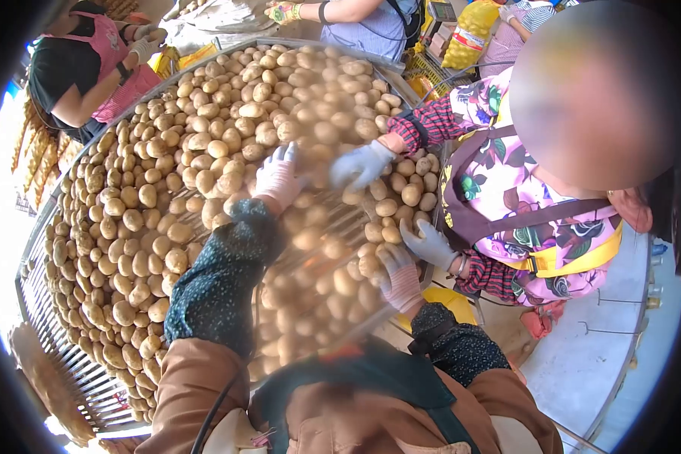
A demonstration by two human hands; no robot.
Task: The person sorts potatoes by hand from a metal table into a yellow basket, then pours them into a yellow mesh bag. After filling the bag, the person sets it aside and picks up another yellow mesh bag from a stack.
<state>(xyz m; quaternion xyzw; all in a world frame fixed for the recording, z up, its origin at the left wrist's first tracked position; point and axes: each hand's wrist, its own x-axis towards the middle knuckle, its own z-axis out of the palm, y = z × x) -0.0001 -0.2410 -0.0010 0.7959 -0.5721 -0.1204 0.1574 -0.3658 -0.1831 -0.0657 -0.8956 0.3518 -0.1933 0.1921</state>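
Observation:
Potatoes (212,147) are heaped over a large slatted metal sorting table (57,363). My left hand (278,180), in a pale pinkish glove, lies over the heap with its fingers stretched forward and apart. Near the table's right edge, my right hand (401,278), gloved too, has its fingers curved against a potato (370,265). A co-worker opposite has one gloved hand (362,164) over the potatoes, blurred by motion. The co-worker's other hand (429,244) is just beyond my right hand. Potatoes between my arms are partly blurred.
The co-worker in a flowered top (499,181) stands close on the right. Other people work along the far side, one in a pink apron (106,45). A yellow mesh sack (467,34) stands at the back. A metal surface (583,356) with wire hooks lies at the lower right.

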